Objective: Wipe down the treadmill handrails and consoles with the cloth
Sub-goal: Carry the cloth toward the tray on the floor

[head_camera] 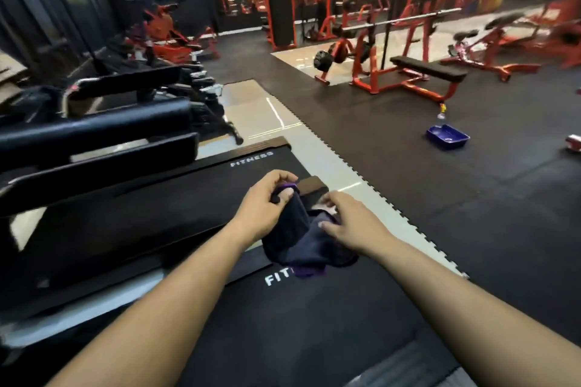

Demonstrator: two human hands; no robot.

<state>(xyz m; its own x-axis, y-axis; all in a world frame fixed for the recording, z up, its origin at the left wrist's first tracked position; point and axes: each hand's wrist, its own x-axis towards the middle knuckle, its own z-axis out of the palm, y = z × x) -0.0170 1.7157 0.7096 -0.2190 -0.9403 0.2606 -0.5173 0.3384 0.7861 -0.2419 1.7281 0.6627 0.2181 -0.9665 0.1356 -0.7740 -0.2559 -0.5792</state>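
Both hands hold a dark cloth above the rear end of a treadmill deck.

The cloth [301, 236], dark navy with purple trim, hangs bunched between the hands over the belt's back edge, covering part of the white "FIT" lettering there. The left hand [267, 201] has its fingers curled round the cloth's upper end, a purple edge showing at the knuckles. The right hand [349, 223] seems to pinch a fold on the other side, though its fingertips are partly buried in fabric. Beneath them lies the treadmill [176, 204], black belt with "FITNESS" printed near its far edge; black padded handrails [94, 132] run along the left. Out on the dark rubber floor mat [408, 173], well apart to the right, sits a blue tray [448, 137], and beyond it a red bench press [418, 72] with a barbell.
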